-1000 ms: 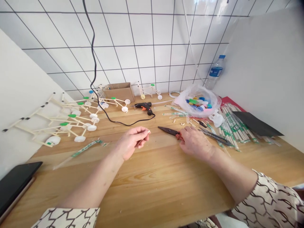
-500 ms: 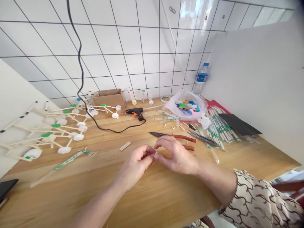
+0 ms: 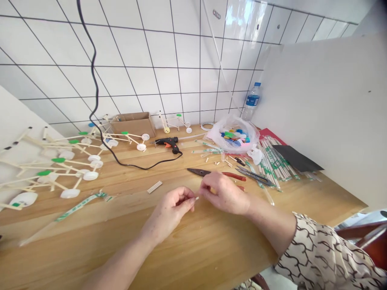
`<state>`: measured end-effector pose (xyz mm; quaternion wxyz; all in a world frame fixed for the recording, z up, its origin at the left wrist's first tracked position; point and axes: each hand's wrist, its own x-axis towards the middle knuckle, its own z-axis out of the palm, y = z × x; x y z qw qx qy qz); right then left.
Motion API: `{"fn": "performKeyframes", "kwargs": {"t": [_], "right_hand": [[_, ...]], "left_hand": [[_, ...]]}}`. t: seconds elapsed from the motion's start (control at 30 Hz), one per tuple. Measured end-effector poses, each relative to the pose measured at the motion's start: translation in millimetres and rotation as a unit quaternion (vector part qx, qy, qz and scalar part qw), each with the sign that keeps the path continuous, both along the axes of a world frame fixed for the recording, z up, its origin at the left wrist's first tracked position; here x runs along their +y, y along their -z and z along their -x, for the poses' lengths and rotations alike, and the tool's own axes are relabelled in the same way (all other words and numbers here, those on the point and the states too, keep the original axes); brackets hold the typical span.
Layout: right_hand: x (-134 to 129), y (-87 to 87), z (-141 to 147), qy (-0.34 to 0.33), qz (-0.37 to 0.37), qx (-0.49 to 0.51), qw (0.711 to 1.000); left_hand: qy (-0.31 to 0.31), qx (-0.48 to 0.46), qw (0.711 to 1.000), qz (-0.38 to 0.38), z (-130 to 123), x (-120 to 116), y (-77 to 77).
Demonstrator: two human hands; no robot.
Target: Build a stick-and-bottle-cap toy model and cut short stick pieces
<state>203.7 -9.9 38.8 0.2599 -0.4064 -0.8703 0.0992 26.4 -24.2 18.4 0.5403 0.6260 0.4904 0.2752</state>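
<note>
Between the thumb and fingers of my left hand (image 3: 175, 209) is a small pale stick piece (image 3: 196, 198), its tip poking out to the right. Just right of it, my right hand (image 3: 225, 193) is closed, fingertips pressed together and pointing at the piece; whatever they grip, if anything, is too small to make out. Beyond my right hand lie long-nose pliers (image 3: 232, 176) with red handles, partly covered by that hand. A few short pale sticks (image 3: 155, 187) lie side by side up and left of my left hand.
A black glue gun (image 3: 168, 142) with its cord lies behind. Stick frames with bottle-cap wheels (image 3: 70, 193) crowd the left. On the right are a bag of caps (image 3: 234, 135), scissors (image 3: 255, 176), wrapped sticks (image 3: 276, 161) and a bottle (image 3: 251, 100).
My right hand has drawn slightly away from my left, opening a small gap between the fingertips. More of the pale piece shows. The view has shifted a little.
</note>
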Motion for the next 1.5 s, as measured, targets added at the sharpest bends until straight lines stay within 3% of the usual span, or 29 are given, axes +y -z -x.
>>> {"fn": "performKeyframes", "kwargs": {"t": [0.13,0.23,0.3,0.47,0.63,1.2,1.5], "right_hand": [[26.0,-17.2,-30.7,0.173,-0.015,-0.086,0.981],[47.8,-20.2,-62.9,0.359,0.060,-0.168,0.916],[58.1,-15.6,-80.8,0.391,0.082,-0.186,0.898],[70.3,3.3,-100.9,0.417,0.101,-0.208,0.879],[75.9,12.5,-102.6,0.414,0.083,-0.215,0.881],[77.2,10.7,-91.1,0.414,0.105,-0.240,0.872],[71.3,4.5,-89.4,0.416,0.035,-0.180,0.891]], "left_hand": [[-0.002,0.013,1.000,0.014,1.1,0.6,-1.8],[-0.006,0.008,1.000,0.020,0.8,0.3,-4.0],[-0.007,0.004,1.000,0.023,0.3,-0.3,-4.9],[0.002,-0.016,0.999,0.042,-0.9,-1.9,-6.5],[0.004,-0.023,0.999,0.049,-1.7,-2.8,-9.6],[0.024,-0.004,0.998,0.057,-1.8,-3.0,-9.0],[0.006,-0.025,0.999,0.044,-1.8,-3.9,-12.7]]}}
